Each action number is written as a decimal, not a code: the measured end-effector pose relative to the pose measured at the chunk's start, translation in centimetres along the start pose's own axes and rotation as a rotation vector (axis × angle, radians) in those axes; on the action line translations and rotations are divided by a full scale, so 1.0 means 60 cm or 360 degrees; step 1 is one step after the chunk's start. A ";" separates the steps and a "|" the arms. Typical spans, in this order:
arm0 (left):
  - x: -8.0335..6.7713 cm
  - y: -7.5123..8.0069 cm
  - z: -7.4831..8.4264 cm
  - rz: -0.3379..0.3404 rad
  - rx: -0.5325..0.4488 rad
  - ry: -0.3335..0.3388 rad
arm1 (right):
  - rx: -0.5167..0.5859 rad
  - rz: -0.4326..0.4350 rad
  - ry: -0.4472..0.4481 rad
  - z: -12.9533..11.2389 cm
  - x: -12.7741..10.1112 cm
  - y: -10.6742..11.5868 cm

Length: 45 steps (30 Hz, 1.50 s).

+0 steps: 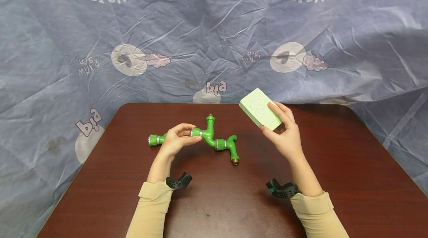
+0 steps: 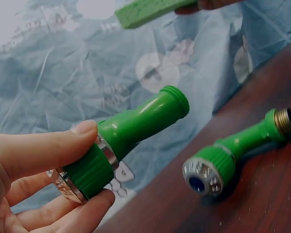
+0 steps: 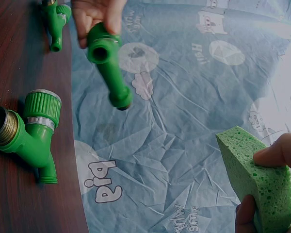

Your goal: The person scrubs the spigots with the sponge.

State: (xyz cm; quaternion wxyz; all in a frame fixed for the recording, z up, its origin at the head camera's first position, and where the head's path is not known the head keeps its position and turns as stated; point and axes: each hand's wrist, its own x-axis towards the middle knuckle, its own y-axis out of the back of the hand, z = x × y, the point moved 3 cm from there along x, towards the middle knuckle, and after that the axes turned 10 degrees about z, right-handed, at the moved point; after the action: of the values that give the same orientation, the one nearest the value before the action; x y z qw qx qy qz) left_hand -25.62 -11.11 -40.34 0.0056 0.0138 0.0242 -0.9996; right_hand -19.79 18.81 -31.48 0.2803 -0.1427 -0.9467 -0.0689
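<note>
My left hand (image 1: pixel 172 140) grips a green plastic faucet (image 1: pixel 209 134) by its ribbed knob, thumb on one side and fingers on the other. The faucet is raised off the table, and its smooth spout (image 2: pixel 160 109) shows large in the left wrist view. On the right, my right hand (image 1: pixel 287 134) pinches a light green porous sponge (image 1: pixel 258 107) between thumb and fingers, tilted in the air. A second green faucet (image 1: pixel 232 148) with a brass threaded end lies on the table between the hands. Partly hidden behind my left hand is a third faucet (image 1: pixel 154 140).
The dark red-brown wooden table (image 1: pixel 214 204) spans the space below both hands. A wrinkled blue-grey cloth (image 1: pixel 214 37) with printed figures hangs behind its far edge. Black wrist mounts (image 1: pixel 282 189) sit at both cuffs.
</note>
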 end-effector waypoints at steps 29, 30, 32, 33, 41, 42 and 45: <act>0.020 0.014 -0.075 0.0077 0.0399 0.0112 | -0.0035 -0.0044 -0.0038 0.002 0.002 0.001; 0.020 0.015 -0.074 0.0092 0.0437 0.0090 | -0.0040 -0.0046 -0.0038 0.002 0.002 0.001; 0.020 0.015 -0.072 0.0122 0.0524 0.0043 | -0.0049 -0.0050 -0.0040 0.002 0.003 0.001; 0.020 0.015 -0.071 0.0138 0.0570 0.0023 | -0.0052 -0.0051 -0.0039 0.002 0.003 0.001; 0.018 0.017 -0.057 0.0163 0.0765 -0.0075 | -0.0056 -0.0056 -0.0037 0.001 0.001 0.003; 0.017 0.017 -0.054 0.0162 0.0780 -0.0084 | -0.0056 -0.0056 -0.0037 0.001 0.001 0.003; 0.016 0.022 -0.042 0.0178 0.0834 -0.0107 | -0.0058 -0.0057 -0.0035 0.001 0.001 0.004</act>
State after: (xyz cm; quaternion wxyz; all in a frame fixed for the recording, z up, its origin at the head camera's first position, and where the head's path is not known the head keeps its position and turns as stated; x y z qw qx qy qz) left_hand -26.47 -12.30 -42.93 0.0580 -0.0172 -0.2362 -0.9698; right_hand -19.80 19.04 -31.47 0.2660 -0.1317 -0.9507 -0.0896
